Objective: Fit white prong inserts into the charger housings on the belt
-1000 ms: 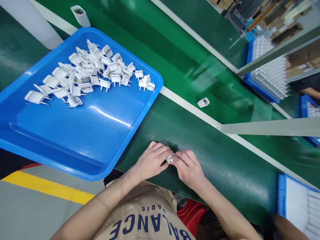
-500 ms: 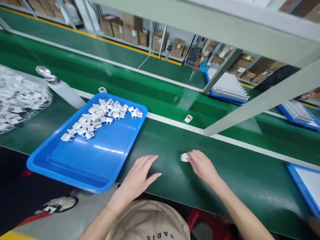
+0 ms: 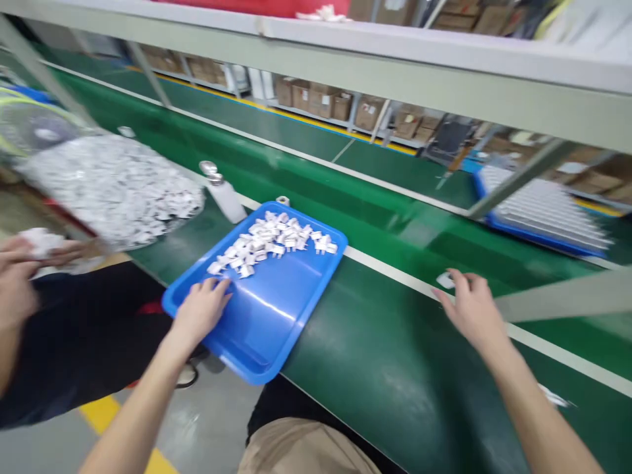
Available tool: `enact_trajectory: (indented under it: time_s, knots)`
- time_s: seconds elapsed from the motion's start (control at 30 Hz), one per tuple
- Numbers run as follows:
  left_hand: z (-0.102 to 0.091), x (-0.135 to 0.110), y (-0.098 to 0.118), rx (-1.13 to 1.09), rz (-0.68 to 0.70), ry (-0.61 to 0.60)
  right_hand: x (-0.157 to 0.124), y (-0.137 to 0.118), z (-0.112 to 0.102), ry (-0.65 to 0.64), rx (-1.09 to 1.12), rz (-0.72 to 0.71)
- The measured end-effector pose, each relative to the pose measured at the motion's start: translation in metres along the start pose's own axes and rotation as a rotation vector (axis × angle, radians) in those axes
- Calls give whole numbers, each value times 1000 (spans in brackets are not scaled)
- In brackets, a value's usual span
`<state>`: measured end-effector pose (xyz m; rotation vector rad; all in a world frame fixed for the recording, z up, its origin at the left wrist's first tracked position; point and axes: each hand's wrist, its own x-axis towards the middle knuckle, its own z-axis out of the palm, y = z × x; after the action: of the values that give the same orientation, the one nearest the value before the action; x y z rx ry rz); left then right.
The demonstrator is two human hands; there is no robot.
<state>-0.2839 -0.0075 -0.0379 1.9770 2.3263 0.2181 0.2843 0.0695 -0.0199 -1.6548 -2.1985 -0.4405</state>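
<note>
My left hand (image 3: 200,309) lies open on the near left rim of the blue tray (image 3: 276,329), fingertips at the edge of a pile of small white plug parts (image 3: 271,240). My right hand (image 3: 471,306) reaches out over the green belt (image 3: 385,368) with its fingers stretched. Its fingertips are at a single white plug part (image 3: 446,280) that lies on the pale strip (image 3: 390,273) along the belt. I cannot tell whether the fingers pinch that part or only touch it.
Left of the tray are a white bottle (image 3: 224,194) and a big clear bag of white parts (image 3: 113,187). Another person's hands (image 3: 17,276) hold something white at far left. A blue rack tray (image 3: 538,210) sits far right under a grey frame beam (image 3: 345,59).
My view lifted and swung left. The left hand went from the bare belt to the tray's rim by the parts. The right hand moved forward and right to the pale strip.
</note>
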Motion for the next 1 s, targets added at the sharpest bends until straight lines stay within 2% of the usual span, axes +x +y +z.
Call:
enact_trajectory:
  time_s: [0.07, 0.13, 0.2, 0.27, 0.33, 0.43, 0.5, 0.57, 0.63, 0.7, 0.77, 0.83, 0.9, 0.97, 1.0]
  knots:
    - [5, 1, 0, 13, -14, -23, 28, 9, 30, 74, -15, 3]
    - [8, 1, -1, 11, -38, -17, 43, 22, 50, 104, 49, -44]
    - [7, 2, 0, 6, -70, 18, 48, 32, 56, 102, 109, -97]
    - [6, 11, 6, -2, -70, 37, 44, 29, 49, 82, 156, -123]
    - [5, 25, 16, -13, -27, 18, 31, 10, 38, 42, 234, -141]
    - [3, 46, 34, -24, 18, -39, -2, -35, 23, -67, 373, -213]
    - [-1, 48, 48, -31, 16, -75, -28, -64, 14, -118, 399, -283]
    - [-8, 38, 67, -60, 19, -91, -51, -84, 4, -115, 364, -297]
    - [-12, 20, 92, -126, 31, -76, -69, -95, -7, -102, 378, -219]
    - [-9, -6, 128, -263, 40, -44, -83, -100, -20, -81, 477, -100]
    - [2, -37, 175, -632, 71, -62, -94, -106, -32, -68, 611, -64]
    - [17, -67, 227, -908, 162, -262, -104, -112, -40, -91, 711, -65]
    - [29, -87, 270, -1100, 261, -448, -113, -115, -43, -106, 745, -7]
    - [37, -92, 297, -1189, 324, -612, -120, -109, -45, -73, 759, 93]
    - [39, -89, 303, -1180, 335, -654, -123, -103, -45, -44, 785, 139]
